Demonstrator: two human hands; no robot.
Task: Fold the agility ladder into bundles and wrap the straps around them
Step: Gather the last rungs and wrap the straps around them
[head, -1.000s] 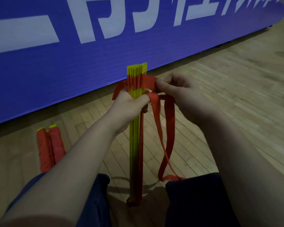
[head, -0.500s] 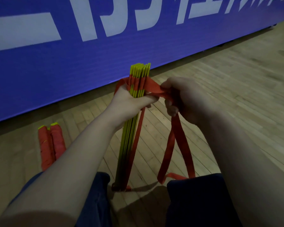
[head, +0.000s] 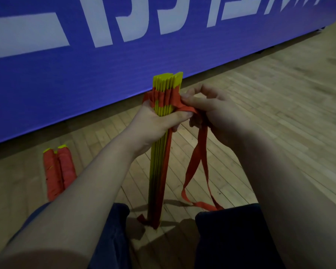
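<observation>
"Both hands were busy, as we noted it: the left hand (head: pixel 155 121) gripped the folded ladder bundle (head: pixel 159 162) near its top, with the thumb laid across the front of the yellow rungs."

"And the right hand (head: pixel 217 111)?"

"We saw it just beside the bundle's top, with its fingers curled and pinching the red strap (head: pixel 198 158). Some of that strap was wound round the rungs below their yellow tips. The rest hung from the right hand in a loose loop that reached the floor (head: pixel 279 123) by the right knee (head: pixel 231 230)."

"Where did the bundle itself stand?"

"Upright, or nearly so, with its foot on the floor between the two knees in dark blue trousers. We marked a shadow on the boards at its base."

"What did we make of the surface?"

"We took it for a wooden floor of narrow, pale boards laid in strips, running off to the right, where it blurred. The light was dim throughout."

"Anything else lying on it?"

"Two wrapped bundles (head: pixel 57 171) lay to the left, side by side and touching, red all along with yellow ends pointing away from us, well apart from the one in hand."

"And the room beyond?"

"We could see little but a long blue banner (head: pixel 124 65) standing at the floor's far edge, close behind the bundles and slanting upward to the right. Large white characters (head: pixel 37 35) ran across it, cut off at the top, so we could not read them."
</observation>
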